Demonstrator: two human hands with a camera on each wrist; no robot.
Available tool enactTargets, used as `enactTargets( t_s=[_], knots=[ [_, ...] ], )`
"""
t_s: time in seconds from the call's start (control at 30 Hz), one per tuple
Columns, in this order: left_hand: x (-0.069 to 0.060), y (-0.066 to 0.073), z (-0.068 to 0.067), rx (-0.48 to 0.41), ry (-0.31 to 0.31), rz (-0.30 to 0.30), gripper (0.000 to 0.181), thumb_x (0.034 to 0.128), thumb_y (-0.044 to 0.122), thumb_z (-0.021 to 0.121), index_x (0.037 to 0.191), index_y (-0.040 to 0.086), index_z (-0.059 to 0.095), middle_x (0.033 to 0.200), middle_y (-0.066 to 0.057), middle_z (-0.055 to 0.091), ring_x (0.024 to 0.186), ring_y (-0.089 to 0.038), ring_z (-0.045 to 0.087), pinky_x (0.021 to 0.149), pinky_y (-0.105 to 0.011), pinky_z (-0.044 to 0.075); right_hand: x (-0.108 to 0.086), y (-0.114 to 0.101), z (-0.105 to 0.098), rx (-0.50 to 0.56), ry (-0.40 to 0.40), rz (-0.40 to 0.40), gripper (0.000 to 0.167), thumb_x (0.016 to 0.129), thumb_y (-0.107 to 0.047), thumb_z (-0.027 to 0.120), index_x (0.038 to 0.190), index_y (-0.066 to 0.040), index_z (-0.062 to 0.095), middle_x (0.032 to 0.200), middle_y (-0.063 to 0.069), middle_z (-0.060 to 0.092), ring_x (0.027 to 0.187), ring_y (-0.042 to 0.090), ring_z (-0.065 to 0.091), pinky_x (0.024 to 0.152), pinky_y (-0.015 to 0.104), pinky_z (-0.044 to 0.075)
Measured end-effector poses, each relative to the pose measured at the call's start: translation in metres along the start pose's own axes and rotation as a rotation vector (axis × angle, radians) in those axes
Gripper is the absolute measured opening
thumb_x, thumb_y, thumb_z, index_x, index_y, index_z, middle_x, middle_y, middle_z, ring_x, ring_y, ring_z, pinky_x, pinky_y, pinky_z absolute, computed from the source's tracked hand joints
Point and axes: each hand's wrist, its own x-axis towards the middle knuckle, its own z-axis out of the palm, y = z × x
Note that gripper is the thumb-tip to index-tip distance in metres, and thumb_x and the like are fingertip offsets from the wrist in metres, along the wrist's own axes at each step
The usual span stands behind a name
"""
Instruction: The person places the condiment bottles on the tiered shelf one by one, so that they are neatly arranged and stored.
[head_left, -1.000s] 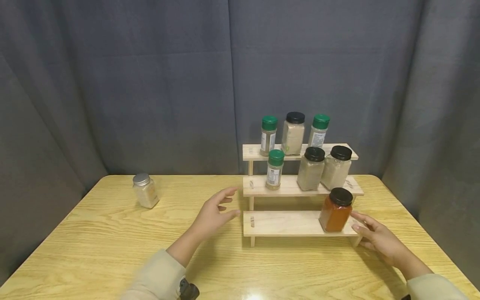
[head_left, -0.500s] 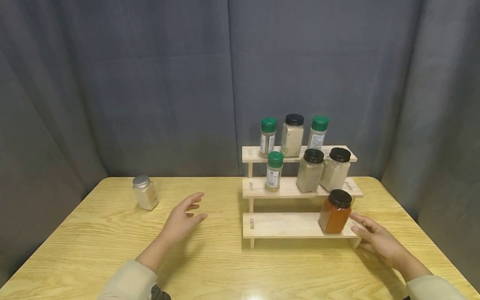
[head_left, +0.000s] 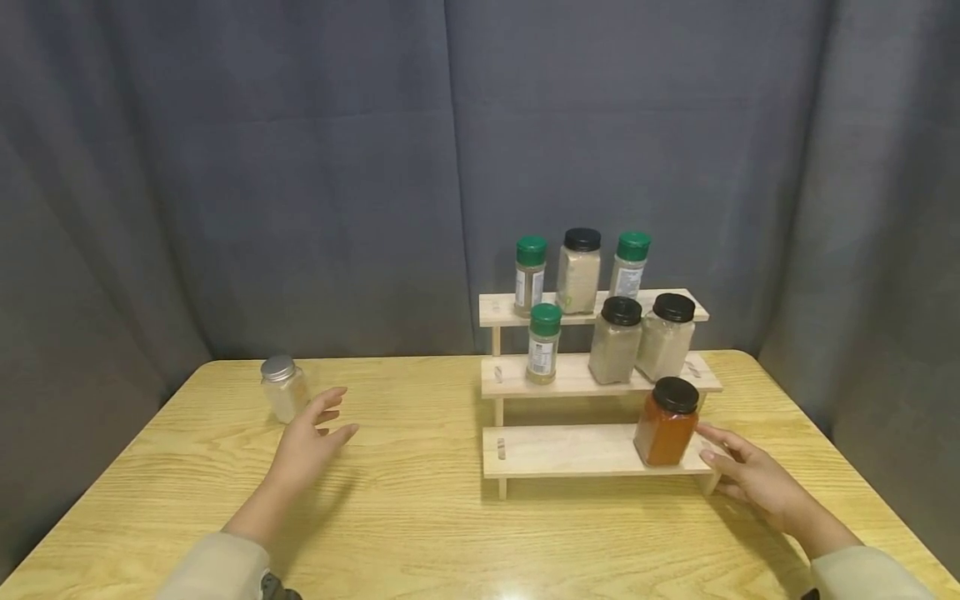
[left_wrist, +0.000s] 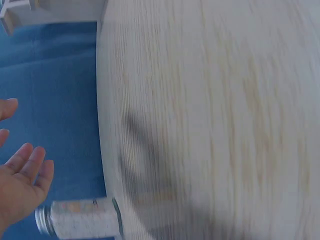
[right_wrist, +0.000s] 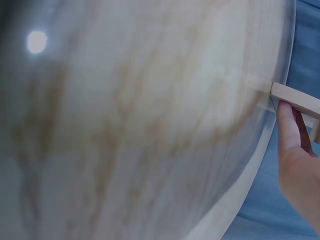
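A jar with a silver lid (head_left: 282,396) and pale contents stands on the table at the left. My left hand (head_left: 303,446) is just to its right and nearer me, fingers spread, holding nothing. In the left wrist view the jar (left_wrist: 85,218) appears beside the fingers. My right hand (head_left: 757,482) grips the right end of a three-tier wooden rack (head_left: 562,450) at its lowest shelf, though part of the contact is hidden. In the right wrist view its fingers (right_wrist: 288,131) lie against the wood. A black-lidded jar of orange-red powder (head_left: 667,435) stands beside those fingertips.
The middle shelf bears a green-capped bottle (head_left: 542,354) and two black-lidded jars (head_left: 615,350). On the top shelf, another black-lidded jar (head_left: 579,279) stands between two green-capped bottles (head_left: 529,283). Dark curtains (head_left: 337,208) surround the wooden table (head_left: 405,517).
My left hand has moved left, away from the rack's left side, to near the silver-lidded jar. The right hand stays at the rack's right end. The head view has shifted slightly.
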Motion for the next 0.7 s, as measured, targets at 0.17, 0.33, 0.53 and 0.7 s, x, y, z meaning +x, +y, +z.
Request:
enactTargets(
  t_s=[0.17,0.33,0.53,0.7],
  knots=[
    [0.001,-0.01,-0.013,0.041,0.023,-0.005,0.054,0.0835,0.014,0.057,0.129,0.003,0.031,0.128,-0.022,0.033,0.113,-0.04,0.034,0.091,-0.05,0.03,0.001,0.0,0.0,0.0,0.0,-0.004,0.058,0.09,-0.025,0.046,0.135,-0.002,0.018,0.136,0.031,-0.001,0.114,0.04,0.027,0.084,0.041,0.042],
    [0.003,-0.015,-0.025,0.076,0.064,-0.029,0.053,0.0839,0.013,0.056,0.13,0.001,0.031,0.127,-0.024,0.034,0.113,-0.039,0.035,0.089,-0.048,0.034,0.0,0.0,0.0,-0.008,-0.004,0.004,0.058,0.09,-0.025,0.045,0.136,-0.002,0.017,0.136,0.031,-0.001,0.115,0.042,0.024,0.084,0.042,0.041],
    [0.007,-0.023,-0.033,0.116,0.121,-0.056,0.051,0.0848,0.016,0.055,0.129,0.001,0.034,0.126,-0.024,0.036,0.111,-0.04,0.036,0.08,-0.048,0.041,0.0,0.0,0.0,-0.013,-0.005,0.008,0.058,0.09,-0.025,0.045,0.136,-0.002,0.017,0.136,0.031,-0.001,0.115,0.04,0.026,0.085,0.042,0.041],
    [0.012,-0.028,-0.038,0.134,0.141,-0.096,0.054,0.0853,0.026,0.054,0.129,0.0,0.033,0.124,-0.026,0.037,0.11,-0.041,0.036,0.079,-0.05,0.041,0.0,0.0,0.0,-0.031,0.01,0.005,0.059,0.09,-0.025,0.046,0.135,0.0,0.017,0.136,0.03,0.001,0.114,0.037,0.03,0.084,0.043,0.041]
  ],
)
